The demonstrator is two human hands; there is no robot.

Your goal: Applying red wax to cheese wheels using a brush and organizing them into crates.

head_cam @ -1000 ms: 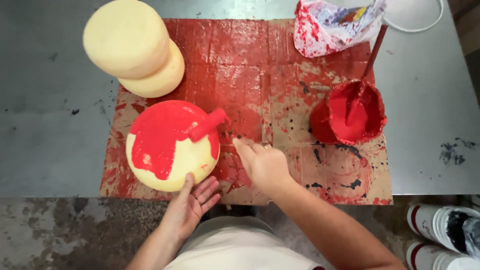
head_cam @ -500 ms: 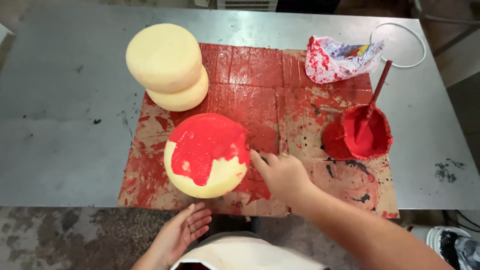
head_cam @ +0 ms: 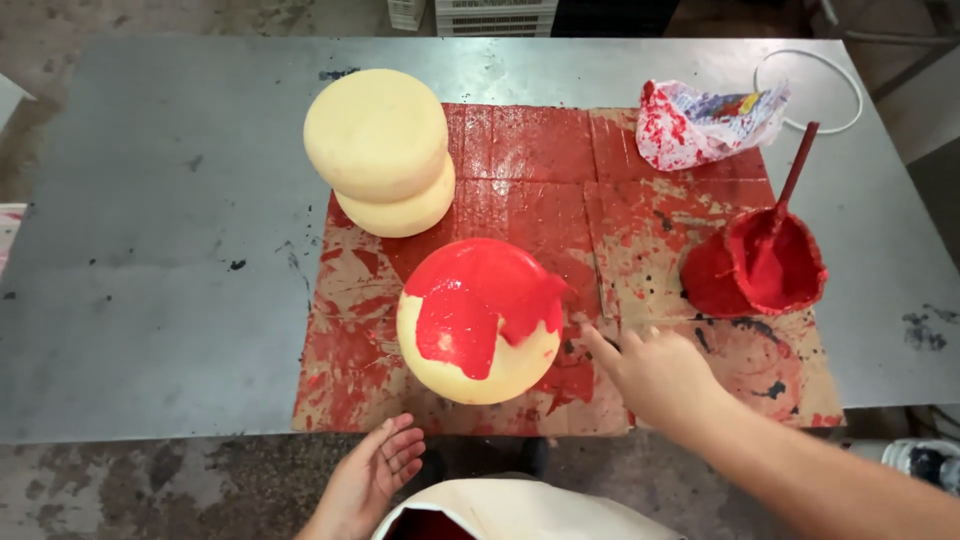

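A pale yellow round wheel (head_cam: pixel 480 325) with wet red coating spread over its top sits on red-stained cardboard (head_cam: pixel 520 160) on a grey metal table (head_cam: pixel 160 230). My right hand (head_cam: pixel 650 375) hovers just right of the wheel, fingers loosely spread, index finger pointing toward its lower right edge, holding nothing. My left hand (head_cam: pixel 365 475) hangs below the table's near edge, palm up, fingers apart and empty. Two uncoated yellow wheels (head_cam: pixel 385 150) are stacked at the cardboard's far left corner.
A red bowl of coating (head_cam: pixel 765 265) with a stick standing in it sits right of the wheel. A red-smeared crumpled bag (head_cam: pixel 700 120) lies behind it, next to a white ring (head_cam: pixel 810 90). Concrete floor shows below the table edge.
The view has shifted back and down. My right hand came off the wheel's edge and sits a little to its right. My left hand dropped from the wheel's base to below the table edge.
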